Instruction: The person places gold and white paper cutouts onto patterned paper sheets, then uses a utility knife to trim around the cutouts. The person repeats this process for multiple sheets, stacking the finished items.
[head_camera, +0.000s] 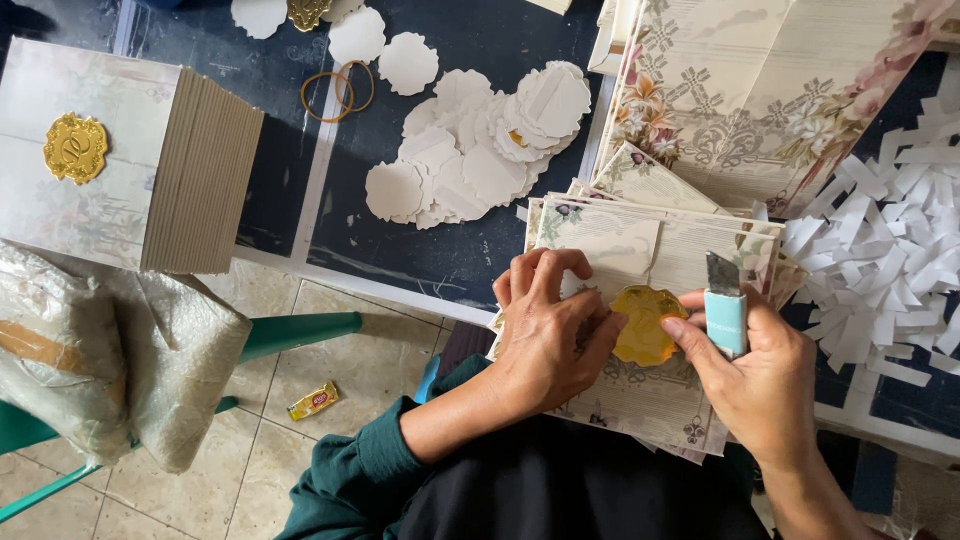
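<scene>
Two hands are pressing one gold seal onto the top card of a pile.

The left hand (555, 335) is lying flat, fingers together on the card (640, 250), touching the gold seal (645, 325). The right hand (750, 370) is pinching the seal's edge while clamping one blue utility knife (725, 305). Two rubber bands (340, 90) are lying beside scattered white paper backings (470, 150); one finished stack (130, 155) is standing at left.

1. The floor (330, 350) is laid with beige tiles and pale grout lines.
2. A dark table (470, 250) with a white edge fills the upper part of the view.
3. A green chair frame (300, 330) stands beside the table, over the tiles.
4. A small yellow wrapper (313, 400) lies on the floor.
5. Soft, even light falls throughout, without hard shadows.
</scene>
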